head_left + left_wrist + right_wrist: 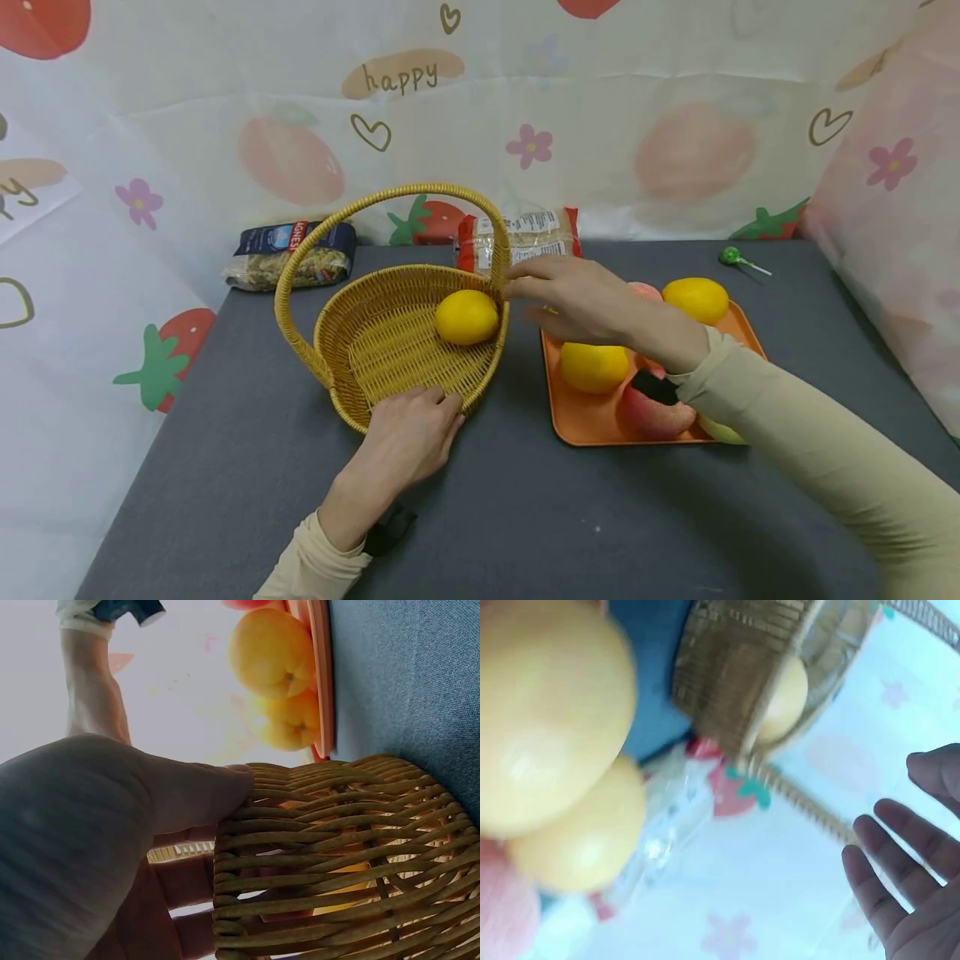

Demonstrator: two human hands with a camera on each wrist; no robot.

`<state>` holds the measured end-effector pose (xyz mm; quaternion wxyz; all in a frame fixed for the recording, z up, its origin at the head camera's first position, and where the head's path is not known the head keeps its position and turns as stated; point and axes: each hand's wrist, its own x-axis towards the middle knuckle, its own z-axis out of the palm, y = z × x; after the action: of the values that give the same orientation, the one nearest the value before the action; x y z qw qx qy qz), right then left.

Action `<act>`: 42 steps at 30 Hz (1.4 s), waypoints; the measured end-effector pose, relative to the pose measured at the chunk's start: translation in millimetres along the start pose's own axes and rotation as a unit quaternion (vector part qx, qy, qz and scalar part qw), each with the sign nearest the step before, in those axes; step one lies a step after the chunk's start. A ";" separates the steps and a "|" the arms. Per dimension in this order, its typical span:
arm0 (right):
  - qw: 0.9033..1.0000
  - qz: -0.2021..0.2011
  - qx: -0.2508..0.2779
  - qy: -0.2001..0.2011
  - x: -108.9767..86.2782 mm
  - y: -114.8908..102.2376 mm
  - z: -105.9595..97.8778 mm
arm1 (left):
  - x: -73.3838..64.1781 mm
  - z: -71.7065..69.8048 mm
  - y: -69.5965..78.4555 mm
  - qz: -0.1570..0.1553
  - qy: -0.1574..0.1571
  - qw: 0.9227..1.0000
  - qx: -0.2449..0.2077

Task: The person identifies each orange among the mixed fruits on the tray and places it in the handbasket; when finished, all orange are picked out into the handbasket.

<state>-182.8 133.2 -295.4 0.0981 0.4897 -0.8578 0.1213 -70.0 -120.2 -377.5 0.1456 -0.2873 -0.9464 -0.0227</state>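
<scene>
A yellow wicker basket (397, 354) with a tall hoop handle stands on the table, left of centre. My left hand (412, 429) grips its near rim; in the left wrist view the thumb lies outside the basket wall (330, 840) and the fingers inside. One lemon (467, 317) lies inside, against the right wall. My right hand (581, 300) hovers between the basket and an orange tray (581, 429), beside the handle's right foot. Its fingers are spread and hold nothing in the right wrist view. On the tray are lemons (595, 367) and a peach (656, 412), partly hidden by my right arm.
Behind the basket lie a blue pasta bag (292, 254) on the left and a red-ended clear packet (536, 233) on the right. A green lollipop (731, 256) is at the back right. Patterned cloth (585, 92) hangs behind the grey table (487, 517).
</scene>
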 end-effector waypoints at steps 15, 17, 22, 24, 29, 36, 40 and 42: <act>0.986 0.168 0.001 -0.003 -83.1 79.7 -38.5 | -0.7 0.1 -1.4 -0.002 0.001 1.000 0.001; 0.981 0.192 0.005 -0.024 -92.2 90.5 -36.1 | -1.4 -0.3 -1.9 -0.004 0.001 1.000 0.001; 0.963 0.247 0.023 -0.106 -112.0 109.3 -33.5 | -2.1 -0.9 -2.1 -0.005 -0.004 1.000 0.001; 0.953 0.264 0.032 -0.142 -117.7 114.1 -32.4 | -2.1 -0.9 -1.9 -0.005 -0.005 1.000 0.001; 0.939 0.281 0.052 -0.193 -126.3 121.6 -25.4 | -1.8 0.2 -1.6 -0.004 -0.002 1.000 0.001; 0.935 0.276 0.046 -0.218 -131.6 124.3 -14.3 | -0.4 1.1 -0.6 -0.001 -0.002 1.000 0.000; 0.938 0.263 0.034 -0.225 -134.4 127.4 -10.4 | 0.0 1.1 -0.1 0.001 0.003 1.000 -0.001; 0.940 0.254 0.028 -0.224 -135.8 128.7 -8.6 | 0.2 1.3 0.1 0.002 0.008 1.000 -0.002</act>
<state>-225.5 309.8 -340.6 -0.1446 0.2726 -0.9497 0.0530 -70.5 -119.8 -378.7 0.1525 -0.2897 -0.9445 -0.0261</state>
